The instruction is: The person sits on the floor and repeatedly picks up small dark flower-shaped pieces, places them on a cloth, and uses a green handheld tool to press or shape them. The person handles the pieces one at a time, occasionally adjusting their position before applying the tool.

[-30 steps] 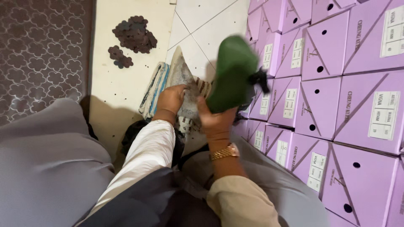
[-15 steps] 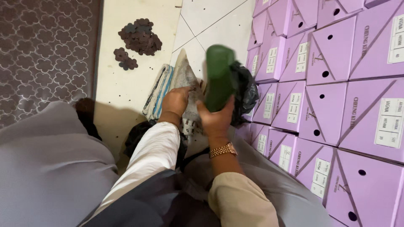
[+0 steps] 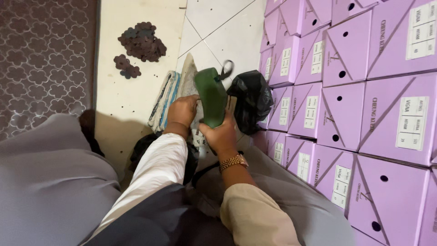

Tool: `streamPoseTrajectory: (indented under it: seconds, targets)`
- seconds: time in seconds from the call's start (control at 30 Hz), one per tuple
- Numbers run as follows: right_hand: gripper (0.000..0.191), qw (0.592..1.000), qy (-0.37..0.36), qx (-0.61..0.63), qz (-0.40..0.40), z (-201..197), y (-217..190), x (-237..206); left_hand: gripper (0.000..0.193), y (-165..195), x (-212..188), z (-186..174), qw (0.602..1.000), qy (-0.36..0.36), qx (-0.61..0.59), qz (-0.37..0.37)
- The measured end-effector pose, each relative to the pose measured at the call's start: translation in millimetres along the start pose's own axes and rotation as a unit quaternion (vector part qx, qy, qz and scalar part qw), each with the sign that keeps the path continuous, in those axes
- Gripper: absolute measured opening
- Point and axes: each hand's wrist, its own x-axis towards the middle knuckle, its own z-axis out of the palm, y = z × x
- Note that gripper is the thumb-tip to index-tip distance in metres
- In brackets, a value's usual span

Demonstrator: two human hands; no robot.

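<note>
Head view: right hand (image 3: 223, 135) grips the lower end of a green shoe (image 3: 211, 96), held upright above the floor | left hand (image 3: 183, 110) curled closed on paper stuffing (image 3: 198, 114) beside it | black bag (image 3: 250, 98) just right, against stacked purple boxes (image 3: 346, 105).

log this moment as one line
right hand: holds green shoe | left hand: on paper stack | black bag beside

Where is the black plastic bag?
In the head view, the black plastic bag sits on the floor right of centre, just right of the green shoe in the right hand, against the stacked purple boxes.
</note>
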Motion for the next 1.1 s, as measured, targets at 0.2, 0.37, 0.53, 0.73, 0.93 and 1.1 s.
streamPoseTrajectory:
  seconds: [0.2,0.37,0.53,0.73,0.93,1.1]
  targets:
    - [0.066,0.967,0.144,0.095,-0.189,2,7,10,0.020,-7,-5,4,1.000,0.007,-0.004,0.020]
    - [0.058,0.951,0.152,-0.093,-0.254,-1,15,-2,0.014,-10,-1,13,1.000,-0.002,0.013,0.013]
    - [0.065,0.997,0.019,-0.065,0.030,4,11,-8,0.023,-8,-2,5,0.999,0.010,0.025,0.021]
    - [0.085,0.996,0.063,0.026,-0.061,6,10,-2,0.022,-2,-1,-3,1.000,0.009,0.003,0.017]
    - [0.068,0.938,0.210,-0.051,-0.271,12,22,6,0.018,-5,-4,5,0.999,0.025,0.000,0.027]
    - [0.069,0.988,0.042,-0.137,-0.052,5,21,-8,0.018,-4,-1,6,0.999,0.030,-0.002,0.031]
